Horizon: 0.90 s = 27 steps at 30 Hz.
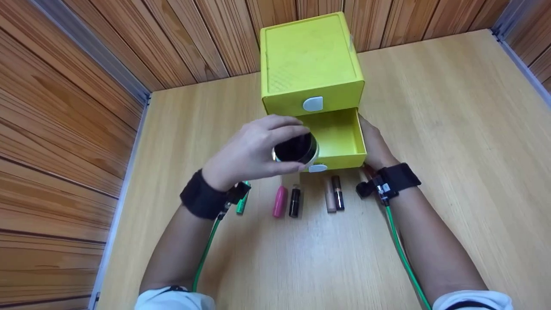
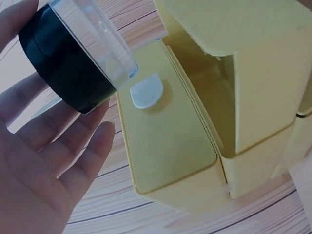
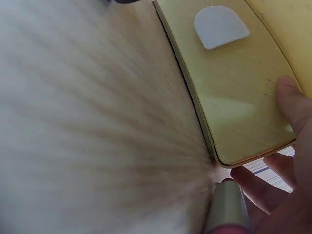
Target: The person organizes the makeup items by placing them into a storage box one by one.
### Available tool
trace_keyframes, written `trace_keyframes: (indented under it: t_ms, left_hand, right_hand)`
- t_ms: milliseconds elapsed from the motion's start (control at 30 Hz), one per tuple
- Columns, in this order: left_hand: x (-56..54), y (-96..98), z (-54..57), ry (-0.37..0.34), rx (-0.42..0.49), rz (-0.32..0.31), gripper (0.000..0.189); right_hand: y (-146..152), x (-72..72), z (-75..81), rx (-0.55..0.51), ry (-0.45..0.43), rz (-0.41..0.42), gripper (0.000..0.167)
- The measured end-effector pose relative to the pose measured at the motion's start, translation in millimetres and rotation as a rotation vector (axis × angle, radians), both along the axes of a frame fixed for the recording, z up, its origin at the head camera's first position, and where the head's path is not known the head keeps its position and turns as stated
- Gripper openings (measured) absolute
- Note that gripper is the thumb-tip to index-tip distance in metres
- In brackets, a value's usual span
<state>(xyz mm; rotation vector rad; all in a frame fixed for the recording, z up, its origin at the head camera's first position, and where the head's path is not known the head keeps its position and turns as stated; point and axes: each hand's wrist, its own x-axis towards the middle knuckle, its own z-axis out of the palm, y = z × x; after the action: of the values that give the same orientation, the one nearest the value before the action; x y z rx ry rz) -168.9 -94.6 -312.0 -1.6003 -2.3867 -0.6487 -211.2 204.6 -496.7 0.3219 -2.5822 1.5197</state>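
My left hand grips a round jar with a black lid and a clear body, its thumb and fingers around the side. The jar is just above the front left part of the pulled-out lower drawer. In the left wrist view the jar is tilted, near the drawer's white handle. My right hand holds the right side of that drawer, partly hidden behind it. The right wrist view shows its thumb on the drawer front and the other fingers around the edge.
A yellow two-drawer cabinet stands by the wood-panelled wall, upper drawer closed. In front lie a green tube, a pink tube, a black tube, a beige tube and a dark tube. Green cables run along both forearms.
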Motion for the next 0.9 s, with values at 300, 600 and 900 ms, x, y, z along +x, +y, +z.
trace_keyframes:
  t_ms: [300,600,900]
  left_hand:
    - [-16.6,23.2,9.8,0.014,-0.061,0.062,0.062]
    - [-31.4,59.1,11.7,0.028,-0.188,0.123,0.062]
    - [-37.8,81.5,2.9,-0.016,-0.294,0.16,0.063]
  right_hand:
    - [-1,0.0,0.7,-0.052,-0.038,-0.01,0.052]
    - [1,-1.2,-2.2,-0.076,-0.061,-0.011,0.05]
    - [0,0.5,1.2,-0.115,-0.089,0.025,0.067]
